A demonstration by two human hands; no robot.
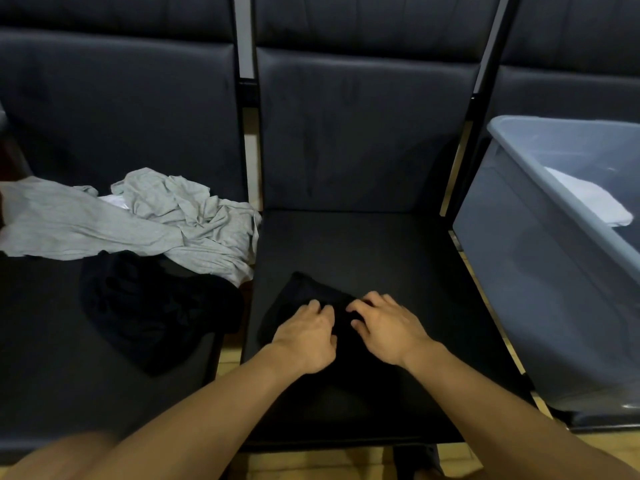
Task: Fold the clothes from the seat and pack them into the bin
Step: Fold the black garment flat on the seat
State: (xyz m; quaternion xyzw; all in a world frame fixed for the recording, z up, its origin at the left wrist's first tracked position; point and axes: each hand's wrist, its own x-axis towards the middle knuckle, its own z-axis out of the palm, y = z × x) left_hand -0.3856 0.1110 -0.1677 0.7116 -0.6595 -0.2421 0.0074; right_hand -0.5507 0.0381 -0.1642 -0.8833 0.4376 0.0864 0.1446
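A small black garment (301,299) lies on the middle seat (398,258), hard to tell from the dark cushion. My left hand (308,336) and my right hand (384,327) both rest on it side by side, fingers bent down onto the cloth; whether they pinch it I cannot tell. On the left seat lies a crumpled grey garment (166,216) over a bit of white cloth, with a black garment (156,306) heaped in front of it. The grey translucent bin (540,258) stands on the right seat with a folded white garment (588,199) inside.
Dark padded backrests rise behind all three seats. Metal frame posts (246,36) separate the seats. A wooden floor (346,462) shows below the seat fronts. A blurred bit of my body fills the lower left corner.
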